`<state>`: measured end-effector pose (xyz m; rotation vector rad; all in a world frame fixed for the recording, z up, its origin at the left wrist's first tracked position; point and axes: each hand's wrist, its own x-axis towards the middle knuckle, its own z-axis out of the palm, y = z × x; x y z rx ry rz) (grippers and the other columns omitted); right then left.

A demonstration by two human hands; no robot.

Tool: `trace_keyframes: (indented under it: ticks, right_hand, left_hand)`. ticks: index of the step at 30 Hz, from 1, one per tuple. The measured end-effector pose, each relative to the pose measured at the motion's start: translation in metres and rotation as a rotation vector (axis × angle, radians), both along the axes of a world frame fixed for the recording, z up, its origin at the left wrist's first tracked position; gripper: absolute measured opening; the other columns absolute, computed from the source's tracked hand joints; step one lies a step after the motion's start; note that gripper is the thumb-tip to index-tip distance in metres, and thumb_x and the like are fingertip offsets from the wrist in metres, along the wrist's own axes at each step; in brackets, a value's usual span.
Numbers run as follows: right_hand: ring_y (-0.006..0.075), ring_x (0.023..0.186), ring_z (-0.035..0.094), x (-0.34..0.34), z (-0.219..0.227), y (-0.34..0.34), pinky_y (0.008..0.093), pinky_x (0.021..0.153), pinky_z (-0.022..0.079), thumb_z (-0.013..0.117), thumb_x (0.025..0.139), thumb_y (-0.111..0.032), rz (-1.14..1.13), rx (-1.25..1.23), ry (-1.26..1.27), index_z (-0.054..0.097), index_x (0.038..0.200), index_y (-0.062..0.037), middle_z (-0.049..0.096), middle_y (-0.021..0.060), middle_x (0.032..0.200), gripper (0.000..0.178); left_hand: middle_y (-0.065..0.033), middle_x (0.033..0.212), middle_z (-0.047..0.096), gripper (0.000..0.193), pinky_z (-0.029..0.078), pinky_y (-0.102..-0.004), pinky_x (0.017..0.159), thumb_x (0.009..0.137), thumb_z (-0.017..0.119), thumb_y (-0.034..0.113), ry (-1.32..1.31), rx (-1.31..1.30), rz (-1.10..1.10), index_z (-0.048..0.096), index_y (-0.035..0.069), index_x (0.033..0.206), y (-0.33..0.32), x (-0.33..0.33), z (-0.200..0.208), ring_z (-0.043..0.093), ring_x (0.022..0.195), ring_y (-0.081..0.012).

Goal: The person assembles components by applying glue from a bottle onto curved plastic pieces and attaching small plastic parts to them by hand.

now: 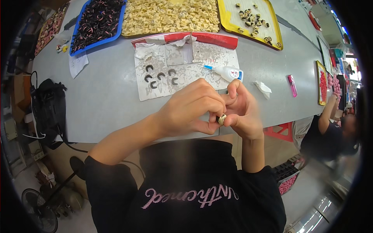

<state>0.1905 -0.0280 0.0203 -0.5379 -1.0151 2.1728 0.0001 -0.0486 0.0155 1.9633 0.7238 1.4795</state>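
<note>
Both hands meet over the table's near edge around a small cream-and-black piece (221, 119). My left hand (190, 106) is closed, its thumb and fingertips pinching the piece from the left. From the other side, my right hand (245, 112) presses its thumb on it, with the other fingers curled behind. Just beyond the hands lies a white glue bottle (232, 73) with a blue tip, on its side. Several black U-shaped pieces (161, 76) rest on a stained white sheet (186, 84) to the left of it.
Along the back stand a blue tray (74, 48) of black-and-pink pieces, a heap of cream pieces (171, 17), and a yellow tray (278, 33) of cream-and-black pieces. A crumpled tissue (263, 89) and a pink tube (292, 86) lie right. Another person (328, 136) sits at the right.
</note>
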Motion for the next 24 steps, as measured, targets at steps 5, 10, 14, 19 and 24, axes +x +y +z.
trace_keyframes:
  ticks: [5,10,14,19,24]
  right_hand:
    - [0.0210,0.093,0.063,0.002,0.001,0.000,0.0313,0.081,0.050,0.068,0.072,0.015,0.004,-0.020,0.019,0.034,0.101,-0.0089,0.064,0.0165,0.097,0.051]
    - [0.0238,0.094,0.063,0.000,0.002,0.001,0.0331,0.081,0.050,0.069,0.073,0.014,0.007,0.013,0.027,0.033,0.100,-0.0090,0.064,0.0184,0.097,0.051]
    - [0.0265,0.094,0.064,0.000,0.002,0.000,0.0344,0.082,0.051,0.068,0.074,0.014,0.006,-0.001,0.026,0.032,0.100,-0.0087,0.064,0.0189,0.097,0.049]
    - [0.0268,0.093,0.065,0.000,0.000,-0.004,0.0343,0.082,0.051,0.066,0.078,0.011,-0.014,0.000,0.044,0.034,0.101,-0.0074,0.065,0.0200,0.097,0.043]
    - [0.0262,0.094,0.066,0.000,0.000,-0.009,0.0349,0.086,0.050,0.062,0.085,0.004,-0.062,-0.142,0.045,0.039,0.104,-0.0040,0.067,0.0236,0.098,0.031]
  left_hand:
    - [0.0013,0.086,0.061,0.044,0.045,-0.0294,0.071,0.054,0.079,-0.001,-0.040,0.018,-0.033,0.059,0.011,0.091,0.000,0.001,-0.003,0.056,0.082,-0.0191]
    - [-0.0019,0.089,0.063,0.041,0.046,-0.0291,0.069,0.055,0.081,0.000,-0.025,0.022,-0.035,0.061,0.009,0.090,0.001,-0.001,-0.002,0.057,0.080,-0.0194]
    - [0.0003,0.088,0.061,0.043,0.045,-0.0297,0.071,0.054,0.079,-0.002,-0.033,-0.039,-0.045,0.060,0.011,0.091,-0.001,-0.001,0.000,0.056,0.083,-0.0189]
    - [-0.0033,0.087,0.063,0.040,0.045,-0.0297,0.069,0.056,0.080,-0.001,-0.029,-0.005,-0.024,0.061,0.008,0.090,0.002,0.000,-0.001,0.057,0.079,-0.0198]
    - [-0.0068,0.089,0.066,0.035,0.046,-0.0303,0.068,0.059,0.080,-0.001,-0.025,-0.030,-0.012,0.063,0.006,0.089,0.005,0.001,-0.006,0.060,0.078,-0.0198]
